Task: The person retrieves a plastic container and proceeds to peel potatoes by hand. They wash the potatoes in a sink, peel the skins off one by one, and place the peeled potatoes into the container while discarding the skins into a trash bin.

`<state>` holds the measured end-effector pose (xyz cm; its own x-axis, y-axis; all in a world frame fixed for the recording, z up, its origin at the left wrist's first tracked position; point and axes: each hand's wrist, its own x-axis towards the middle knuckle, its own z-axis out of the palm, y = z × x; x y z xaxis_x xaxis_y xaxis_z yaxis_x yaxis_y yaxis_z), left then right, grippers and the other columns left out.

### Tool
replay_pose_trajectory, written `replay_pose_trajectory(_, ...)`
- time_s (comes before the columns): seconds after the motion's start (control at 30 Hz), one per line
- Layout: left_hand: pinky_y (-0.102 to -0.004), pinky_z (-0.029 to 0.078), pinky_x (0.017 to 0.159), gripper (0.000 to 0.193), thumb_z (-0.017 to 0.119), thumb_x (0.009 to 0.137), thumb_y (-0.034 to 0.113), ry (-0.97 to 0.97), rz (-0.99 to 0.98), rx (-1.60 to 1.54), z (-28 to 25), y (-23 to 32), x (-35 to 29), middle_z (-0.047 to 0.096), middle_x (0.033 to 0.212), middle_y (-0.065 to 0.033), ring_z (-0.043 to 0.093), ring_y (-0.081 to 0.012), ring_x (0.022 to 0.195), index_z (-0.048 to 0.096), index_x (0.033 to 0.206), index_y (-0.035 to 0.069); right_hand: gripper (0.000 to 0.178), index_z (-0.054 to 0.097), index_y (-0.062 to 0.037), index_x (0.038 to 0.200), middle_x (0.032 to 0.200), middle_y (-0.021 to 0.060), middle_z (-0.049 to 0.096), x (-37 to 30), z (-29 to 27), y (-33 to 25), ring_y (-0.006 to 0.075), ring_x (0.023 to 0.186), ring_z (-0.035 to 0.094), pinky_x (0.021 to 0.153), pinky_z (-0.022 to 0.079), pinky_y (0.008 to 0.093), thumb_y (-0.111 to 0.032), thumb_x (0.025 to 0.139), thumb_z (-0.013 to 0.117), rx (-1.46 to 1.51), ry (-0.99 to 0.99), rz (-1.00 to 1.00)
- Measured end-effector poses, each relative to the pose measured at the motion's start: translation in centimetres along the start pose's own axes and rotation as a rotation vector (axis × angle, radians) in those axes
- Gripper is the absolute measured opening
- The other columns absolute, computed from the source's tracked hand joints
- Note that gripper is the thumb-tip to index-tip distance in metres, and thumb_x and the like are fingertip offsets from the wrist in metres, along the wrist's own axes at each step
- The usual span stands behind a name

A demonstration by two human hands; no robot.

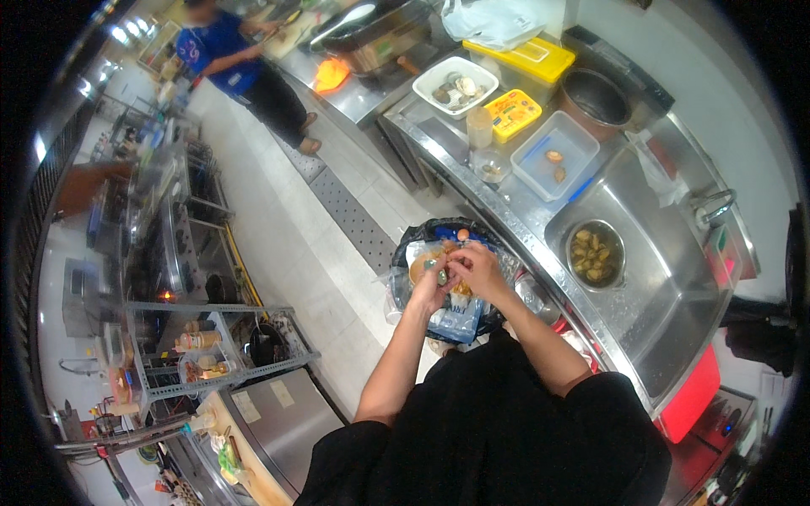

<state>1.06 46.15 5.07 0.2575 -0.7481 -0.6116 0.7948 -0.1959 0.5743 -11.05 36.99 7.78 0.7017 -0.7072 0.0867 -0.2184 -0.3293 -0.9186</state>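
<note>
Both my hands are close together over a waste bin lined with a black bag. My left hand is closed around a small dark green and whitish piece, whose kind I cannot make out. The fingers of my right hand are pinched together beside it, touching or nearly touching my left fingertips; what they hold is hidden. Under the hands, the bin holds crumpled plastic wrapping, a blue and white packet and brownish scraps. A small round orange-brown thing lies at the bin's far side.
Right of me, a steel sink holds a metal bowl of yellowish-brown pieces. On the counter stand a clear tub with two brownish pieces, a white tray and a yellow box. A person stands far left.
</note>
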Motion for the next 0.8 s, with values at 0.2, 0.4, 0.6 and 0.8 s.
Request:
replay_pose_trajectory(0.2, -0.0285, 0.054, 0.079, 0.022, 0.053, 0.094, 0.017, -0.064, -0.086, -0.135, 0.1, 0.0, -0.6, 0.058, 0.104, -0.0055, 0.059, -0.0160, 0.094, 0.052, 0.114, 0.009, 0.021, 0.066, -0.0029, 0.096, 0.095, 0.0135, 0.058, 0.2, -0.7, 0.2, 0.0232, 0.079, 0.060, 0.072, 0.049, 0.0331, -0.012, 0.077, 0.068, -0.077, -0.027, -0.208)
replay_pose_trajectory(0.4, -0.0256, 0.054, 0.065, 0.015, 0.058, 0.089, 0.007, 0.050, 0.076, -0.060, 0.0, -1.0, 0.3, 0.060, 0.093, -0.0036, 0.061, -0.0144, 0.077, 0.053, 0.103, 0.009, 0.028, 0.065, -0.0037, 0.099, 0.094, 0.0110, 0.053, 0.1, -1.3, -1.2, 0.0205, 0.075, 0.059, 0.068, 0.050, 0.0310, -0.007, 0.072, 0.069, 0.014, 0.023, -0.104)
replay_pose_trajectory(0.6, -0.0237, 0.049, 0.057, 0.025, 0.062, 0.080, -0.008, 0.139, 0.326, 0.084, 1.9, -1.1, 0.8, 0.057, 0.081, -0.0026, 0.059, -0.0122, 0.067, 0.046, 0.083, 0.011, 0.023, 0.061, -0.0018, 0.093, 0.090, 0.0136, 0.051, 0.0, -1.3, -0.5, 0.0224, 0.079, 0.060, 0.064, 0.050, 0.0315, -0.006, 0.072, 0.069, -0.156, 0.087, -0.200)
replay_pose_trajectory(0.8, -0.0255, 0.049, 0.057, 0.030, 0.061, 0.080, -0.010, 0.198, 0.450, 0.198, 2.0, -0.4, 0.6, 0.056, 0.079, -0.0025, 0.059, -0.0136, 0.068, 0.041, 0.083, 0.012, 0.019, 0.055, -0.0012, 0.082, 0.083, 0.0079, 0.060, 0.3, -1.1, 0.9, 0.0148, 0.071, 0.060, 0.060, 0.047, 0.0248, -0.004, 0.072, 0.072, 0.213, 0.054, 0.047)
